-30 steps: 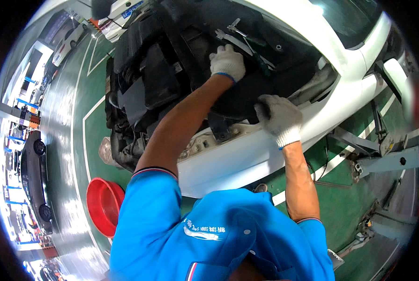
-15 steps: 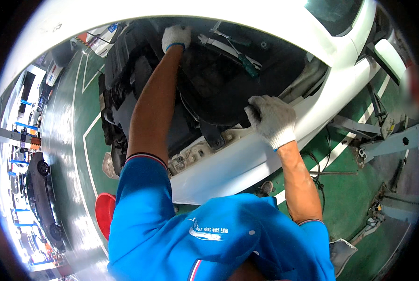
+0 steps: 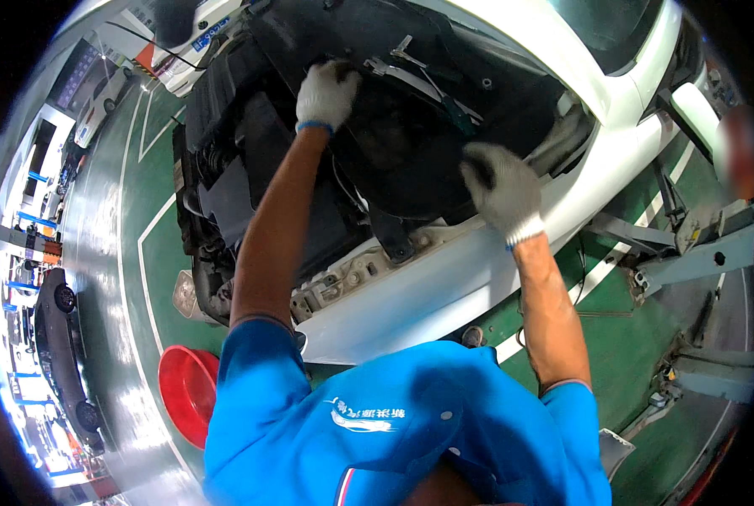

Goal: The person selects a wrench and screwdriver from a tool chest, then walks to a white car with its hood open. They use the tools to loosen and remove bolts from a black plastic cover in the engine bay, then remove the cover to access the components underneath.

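Note:
Both my hands wear white knitted gloves and reach into the open engine bay of a white car (image 3: 411,312). My left hand (image 3: 326,93) is over the far side of the bay, fingers curled at the black parts; whatever they hold is hidden. My right hand (image 3: 503,190) hovers by the inner edge of the fender, its fingers bent in and slightly blurred, and their contents cannot be made out. Between the hands spreads a large black panel (image 3: 402,181). Beyond it lie a silver wrench (image 3: 411,83) and a tool with a green handle (image 3: 459,118).
The raised white hood (image 3: 512,29) arches overhead. A red basin (image 3: 183,396) stands on the green floor at left. Grey lift arms (image 3: 697,261) and a side mirror (image 3: 697,105) are at right. A dark car (image 3: 61,346) is parked far left.
My left hand has come nearer to me, and my right hand has shifted right and slightly farther in. The view has shifted, showing more of the far engine bay and the red basin.

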Demonstrator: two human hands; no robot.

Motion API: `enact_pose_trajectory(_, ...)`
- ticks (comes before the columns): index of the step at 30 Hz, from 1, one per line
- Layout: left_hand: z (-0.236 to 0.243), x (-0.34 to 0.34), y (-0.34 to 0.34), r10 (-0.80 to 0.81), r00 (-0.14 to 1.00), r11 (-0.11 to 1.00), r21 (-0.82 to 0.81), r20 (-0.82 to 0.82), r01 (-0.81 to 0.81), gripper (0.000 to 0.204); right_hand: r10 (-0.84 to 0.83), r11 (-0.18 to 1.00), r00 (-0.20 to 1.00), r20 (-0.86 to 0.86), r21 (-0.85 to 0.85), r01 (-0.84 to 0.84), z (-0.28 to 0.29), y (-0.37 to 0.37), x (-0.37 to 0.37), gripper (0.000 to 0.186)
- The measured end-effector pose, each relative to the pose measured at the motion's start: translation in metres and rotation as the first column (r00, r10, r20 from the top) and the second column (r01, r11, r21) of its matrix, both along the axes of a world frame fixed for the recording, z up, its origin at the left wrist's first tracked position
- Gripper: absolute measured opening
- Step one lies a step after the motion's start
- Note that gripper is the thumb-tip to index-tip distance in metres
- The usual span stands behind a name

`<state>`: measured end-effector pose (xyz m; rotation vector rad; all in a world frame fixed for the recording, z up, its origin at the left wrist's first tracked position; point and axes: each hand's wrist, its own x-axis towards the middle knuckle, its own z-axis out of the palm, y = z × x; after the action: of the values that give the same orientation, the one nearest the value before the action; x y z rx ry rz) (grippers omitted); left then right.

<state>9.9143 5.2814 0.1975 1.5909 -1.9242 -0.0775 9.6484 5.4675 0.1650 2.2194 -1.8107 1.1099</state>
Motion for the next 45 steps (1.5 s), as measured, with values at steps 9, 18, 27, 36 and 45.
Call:
enact_pose_trajectory(9, -0.057, -0.006, 0.081, -0.078, 0.976, 0.973, -0.230, -0.203, 0.030, 0.029, -0.121, 0.972, 0.903, -0.413, 0.136, 0.193, 0.038, -0.188, 0.030, 0.028)
enact_pose_trajectory(18, -0.057, -0.002, 0.083, -0.052, 0.979, 0.983, -0.185, -0.197, 0.014, 0.032, -0.113, 0.971, 0.875, -0.470, 0.136, 0.198, 0.060, -0.203, 0.054, 0.039)
enact_pose_trajectory(27, -0.057, 0.009, 0.080, -0.075, 0.986, 0.994, -0.096, -0.152, 0.061, 0.031, 0.085, 0.933, 0.853, 0.515, 0.259, -0.249, 0.070, -0.062, 0.029, 0.041)
enact_pose_trajectory(36, -0.072, 0.043, 0.057, -0.392, 0.910, 0.915, -0.161, -0.134, 0.370, 0.031, -0.155, 0.904, 0.923, 0.354, 0.427, -0.012, 0.030, -0.018, 0.032, 0.042)
enact_pose_trajectory(45, -0.079, 0.055, 0.048, -0.521, 0.803, 0.845, -0.306, -0.290, 0.438, 0.030, -0.317, 0.829, 0.887, 0.337, 0.553, 0.086, 0.016, -0.010, 0.046, 0.043)
